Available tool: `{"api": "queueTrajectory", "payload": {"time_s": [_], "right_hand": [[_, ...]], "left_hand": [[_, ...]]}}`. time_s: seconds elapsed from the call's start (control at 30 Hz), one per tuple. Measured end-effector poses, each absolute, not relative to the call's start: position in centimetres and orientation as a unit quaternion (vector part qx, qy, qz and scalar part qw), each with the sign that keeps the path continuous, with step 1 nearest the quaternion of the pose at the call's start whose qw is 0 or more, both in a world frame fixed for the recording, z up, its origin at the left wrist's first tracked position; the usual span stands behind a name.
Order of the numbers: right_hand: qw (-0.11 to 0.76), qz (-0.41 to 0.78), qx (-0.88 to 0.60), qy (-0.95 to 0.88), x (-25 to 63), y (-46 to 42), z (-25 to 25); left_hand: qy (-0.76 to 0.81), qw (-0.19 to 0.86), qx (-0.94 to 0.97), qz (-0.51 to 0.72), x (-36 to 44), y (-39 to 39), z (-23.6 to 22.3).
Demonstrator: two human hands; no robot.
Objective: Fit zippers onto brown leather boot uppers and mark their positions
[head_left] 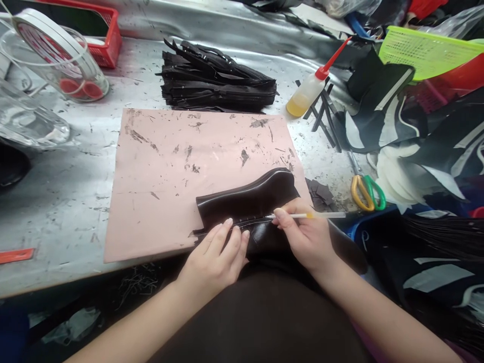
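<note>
A dark brown, glossy leather boot upper lies over the near edge of a pink board. A row of small pale marks shows along its seam. With extended fingers, my left hand presses flat on the leather beside that seam; its thumb is hidden. My right hand is closed on a thin white pen refill with a yellowish section, its tip touching the leather near the marks. Part of the leather hangs off the board below my right hand.
Behind the board lies a stack of black zippers. To its right are a glue bottle with a red nozzle, scissors, and a lime basket. A glass jar and red tray stand left.
</note>
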State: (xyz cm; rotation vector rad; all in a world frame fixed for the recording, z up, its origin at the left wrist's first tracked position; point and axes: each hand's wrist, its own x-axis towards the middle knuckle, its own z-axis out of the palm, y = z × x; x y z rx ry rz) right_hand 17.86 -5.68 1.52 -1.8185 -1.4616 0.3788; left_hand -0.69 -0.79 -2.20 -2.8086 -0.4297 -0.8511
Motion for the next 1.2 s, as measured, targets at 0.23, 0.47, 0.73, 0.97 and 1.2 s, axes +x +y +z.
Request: {"api": "queueTrajectory", "payload": {"time_s": [0.23, 0.47, 0.73, 0.97, 1.2], "right_hand": [[0.377, 0.155, -0.709, -0.576, 17.9, -5.7, 1.1], [0.363, 0.148, -0.716, -0.578, 17.7, -5.6, 1.2], [0.361, 0.142, -0.712, -0.585, 17.8, -5.6, 1.2], [0.391, 0.167, -0.637, -0.644, 16.8, -5.3, 1.5], [0.37, 0.191, -0.627, -0.658, 16.2, -4.9, 1.0]], "left_hand": [[-0.146, 0.098, -0.944, -0.279, -0.7, -0.7, -2.2], [-0.144, 0.095, -0.944, -0.281, -0.7, -0.8, -2.2], [-0.146, 0.094, -0.944, -0.279, -0.7, -0.8, -2.3], [-0.15, 0.101, -0.941, -0.287, -0.7, -0.9, -2.4], [-0.15, 0.09, -0.939, -0.295, -0.7, -0.9, -2.4]]}}
